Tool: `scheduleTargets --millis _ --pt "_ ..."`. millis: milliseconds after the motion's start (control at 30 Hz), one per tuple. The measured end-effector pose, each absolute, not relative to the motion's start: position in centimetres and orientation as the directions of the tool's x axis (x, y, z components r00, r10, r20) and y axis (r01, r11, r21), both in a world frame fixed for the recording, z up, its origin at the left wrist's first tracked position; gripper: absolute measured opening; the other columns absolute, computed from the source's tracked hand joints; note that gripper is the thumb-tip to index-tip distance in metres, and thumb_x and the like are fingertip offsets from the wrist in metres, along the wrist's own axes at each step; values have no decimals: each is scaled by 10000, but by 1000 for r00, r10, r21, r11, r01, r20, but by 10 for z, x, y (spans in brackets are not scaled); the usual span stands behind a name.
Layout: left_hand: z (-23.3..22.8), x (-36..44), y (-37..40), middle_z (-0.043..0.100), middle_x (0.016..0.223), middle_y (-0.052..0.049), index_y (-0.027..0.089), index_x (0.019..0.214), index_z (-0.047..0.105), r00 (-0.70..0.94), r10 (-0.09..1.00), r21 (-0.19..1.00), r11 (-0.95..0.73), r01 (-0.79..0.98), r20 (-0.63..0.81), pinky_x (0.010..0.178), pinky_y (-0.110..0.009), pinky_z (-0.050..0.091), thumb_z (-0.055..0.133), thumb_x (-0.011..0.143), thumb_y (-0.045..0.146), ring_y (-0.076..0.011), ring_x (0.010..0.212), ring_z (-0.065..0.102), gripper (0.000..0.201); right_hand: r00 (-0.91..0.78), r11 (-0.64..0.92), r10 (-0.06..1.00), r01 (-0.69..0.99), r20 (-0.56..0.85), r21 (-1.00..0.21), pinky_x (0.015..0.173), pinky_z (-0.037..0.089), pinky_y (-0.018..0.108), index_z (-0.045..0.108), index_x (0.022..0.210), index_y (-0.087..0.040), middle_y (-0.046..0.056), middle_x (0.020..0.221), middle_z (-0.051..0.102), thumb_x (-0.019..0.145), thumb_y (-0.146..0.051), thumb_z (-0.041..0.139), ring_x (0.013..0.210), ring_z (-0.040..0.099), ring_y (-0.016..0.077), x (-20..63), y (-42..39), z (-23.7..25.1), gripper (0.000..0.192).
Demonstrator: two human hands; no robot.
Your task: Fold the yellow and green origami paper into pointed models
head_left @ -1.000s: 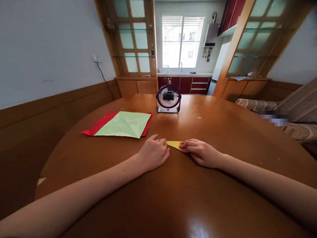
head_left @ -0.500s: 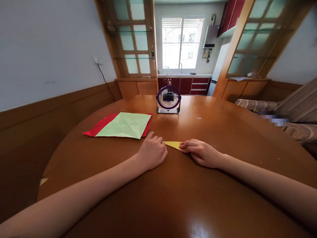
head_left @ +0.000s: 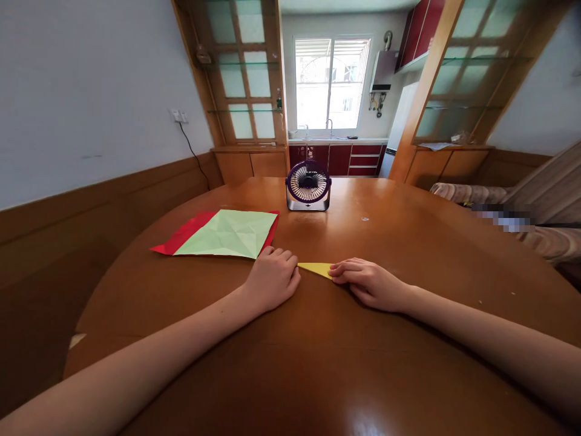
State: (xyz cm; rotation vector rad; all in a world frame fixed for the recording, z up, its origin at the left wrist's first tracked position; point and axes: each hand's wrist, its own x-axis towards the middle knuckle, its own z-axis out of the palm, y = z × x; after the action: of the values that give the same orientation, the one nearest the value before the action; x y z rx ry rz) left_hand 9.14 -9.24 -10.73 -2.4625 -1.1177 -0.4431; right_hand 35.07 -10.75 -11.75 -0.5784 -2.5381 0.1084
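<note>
A small folded piece of yellow paper (head_left: 315, 269) lies on the brown table between my hands, narrow at its left end and wider to the right. My right hand (head_left: 370, 283) pinches the wide right end between thumb and fingers. At the narrow tip, my left hand (head_left: 273, 277) is closed with its fingers curled, and the end of the paper meets its knuckles. The underside of that hand is hidden from me. Just beyond my left hand lies a creased light green sheet of paper (head_left: 227, 233) on top of a red sheet (head_left: 188, 232).
A small purple desk fan (head_left: 308, 184) stands farther back on the wooden table (head_left: 345, 363). A white scrap (head_left: 365, 219) lies right of the fan. To the right is a striped seat (head_left: 472, 192). Glass-shelved cabinets and a kitchen window are behind.
My left hand has slid slightly left along the yellow paper, showing a little more of its narrow end. My right hand keeps its pinch. The view has tilted up slightly.
</note>
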Motion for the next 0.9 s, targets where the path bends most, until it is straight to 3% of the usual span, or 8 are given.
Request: scheduleTargets --millis 133,200,400,567,700,800,900 --pt "-113 89 -86 658 1021 -119 124 1101 632 570 679 -109 -595 797 462 861 -399 424 489 939 315 -254 962 598 289 -777 905 419 397 469 -151 915 535 411 640 1037 -144 132 1058 681 814 -23 432 1062 628 228 349 -107 -117 329" --pt "-115 88 -83 643 1138 -120 145 1176 623 593 656 -84 -634 769 467 960 -422 390 499 948 319 -258 1091 566 313 -786 907 410 407 462 -112 909 533 418 632 1046 -134 137 1066 674 811 -37 445 1052 625 236 348 -107 -117 315" --pt "-114 88 -77 700 1043 -52 176 1009 706 619 653 63 -709 703 437 965 -404 413 530 938 249 -212 994 608 204 -760 897 406 438 507 -61 877 526 415 614 1023 -156 118 1041 658 836 -86 452 993 614 228 343 -108 -115 257" --pt "-111 87 -74 713 995 -30 193 888 705 569 695 250 -703 665 440 882 -350 461 596 895 254 -190 955 638 125 -623 834 470 546 625 -83 940 485 458 545 1212 -195 126 1171 610 889 -174 495 1084 575 248 339 -111 -113 327" --pt "-108 88 -77 725 868 -14 198 863 703 545 725 293 -677 675 420 771 -302 481 582 902 264 -172 822 652 143 -509 756 570 631 645 -171 978 464 489 475 1321 -202 140 1255 581 916 -280 543 1151 551 272 340 -108 -115 418" --pt "-106 89 -81 724 841 -2 209 869 700 549 703 288 -698 656 452 749 -293 480 591 892 263 -162 784 649 124 -462 709 655 650 598 -274 952 486 489 501 1300 -223 123 1213 613 920 -336 557 1117 578 269 342 -104 -118 400" --pt "-106 89 -82 716 846 -2 200 870 674 527 676 349 -727 592 514 742 -289 495 612 864 229 -157 782 652 69 -427 688 675 658 602 -306 992 457 504 502 1299 -234 121 1261 578 917 -333 563 1174 544 269 343 -101 -120 399"
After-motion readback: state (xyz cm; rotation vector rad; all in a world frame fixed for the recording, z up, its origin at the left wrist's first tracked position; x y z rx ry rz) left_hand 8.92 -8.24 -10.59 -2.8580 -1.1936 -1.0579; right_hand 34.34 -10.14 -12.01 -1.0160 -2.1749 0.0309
